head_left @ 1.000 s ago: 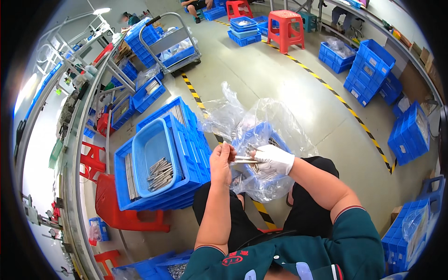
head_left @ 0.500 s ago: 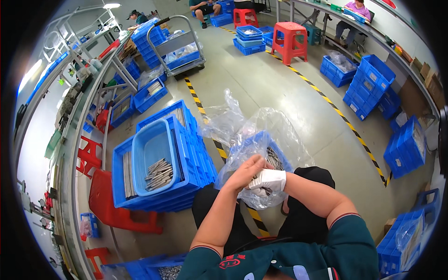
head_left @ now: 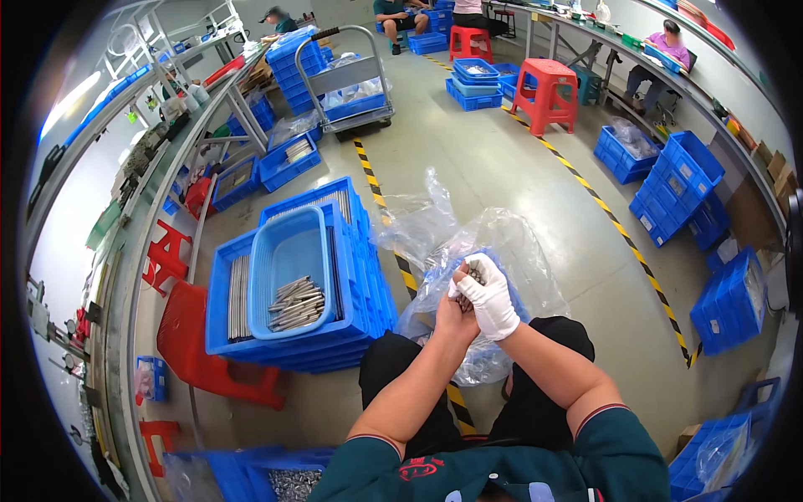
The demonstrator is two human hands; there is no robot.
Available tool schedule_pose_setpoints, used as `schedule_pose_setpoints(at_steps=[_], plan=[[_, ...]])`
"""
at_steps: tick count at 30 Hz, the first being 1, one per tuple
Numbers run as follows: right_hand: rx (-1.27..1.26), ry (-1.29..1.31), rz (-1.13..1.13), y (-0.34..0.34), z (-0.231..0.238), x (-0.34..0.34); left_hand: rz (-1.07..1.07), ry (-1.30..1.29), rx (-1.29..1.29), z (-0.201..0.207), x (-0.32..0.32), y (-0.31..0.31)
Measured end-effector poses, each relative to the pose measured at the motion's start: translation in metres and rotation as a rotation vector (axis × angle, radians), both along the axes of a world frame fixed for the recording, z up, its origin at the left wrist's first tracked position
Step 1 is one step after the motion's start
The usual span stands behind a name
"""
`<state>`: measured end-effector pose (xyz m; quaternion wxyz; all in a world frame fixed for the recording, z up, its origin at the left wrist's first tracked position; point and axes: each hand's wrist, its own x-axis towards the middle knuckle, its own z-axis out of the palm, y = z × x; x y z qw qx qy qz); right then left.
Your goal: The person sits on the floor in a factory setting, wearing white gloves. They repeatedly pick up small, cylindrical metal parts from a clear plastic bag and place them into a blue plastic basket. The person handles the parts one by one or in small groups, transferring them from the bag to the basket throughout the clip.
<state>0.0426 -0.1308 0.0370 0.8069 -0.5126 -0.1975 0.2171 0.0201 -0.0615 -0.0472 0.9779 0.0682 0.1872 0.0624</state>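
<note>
My left hand (head_left: pixel 456 318), bare, and my right hand (head_left: pixel 493 303), in a white glove, are pressed together in front of my knees. Between them they grip a bunch of thin metal rods (head_left: pixel 474 274), whose ends show at the top; most of the bunch is hidden by the fingers. Below and around the hands spreads a clear plastic bag (head_left: pixel 527 243), lining a blue bin that is mostly covered by it. To the left, a light blue basin (head_left: pixel 284 243) holds a loose pile of metal rods (head_left: pixel 297 303).
The basin rests on stacked blue crates (head_left: pixel 368 276) filled with rows of rods. A red stool (head_left: pixel 188 335) stands left of them. Farther off are a hand cart (head_left: pixel 343 79), another red stool (head_left: pixel 545 96), stacked crates (head_left: pixel 676 188) and workbenches. Other people sit in the background.
Both hands have come up from the bag-lined bin and closed together around the bunch of rods, which now points upward. The whole view has shifted slightly.
</note>
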Motion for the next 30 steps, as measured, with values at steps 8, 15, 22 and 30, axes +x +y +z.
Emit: schedule_pose_setpoints(at_steps=[8,15,22,30], plan=[[-0.01,0.017,-0.089,0.0,-0.027,0.009,0.038,0.168,0.059,0.008,-0.001,-0.005],[-0.138,0.12,-0.16,-0.002,-0.034,0.017,-0.055,0.181,0.413,0.012,-0.013,0.008],[-0.466,0.236,0.196,-0.025,-0.03,0.01,0.202,0.353,1.755,0.039,-0.015,0.044],[-0.213,0.58,0.878,-0.042,-0.021,0.014,-0.281,0.082,1.477,0.075,-0.033,0.056]])
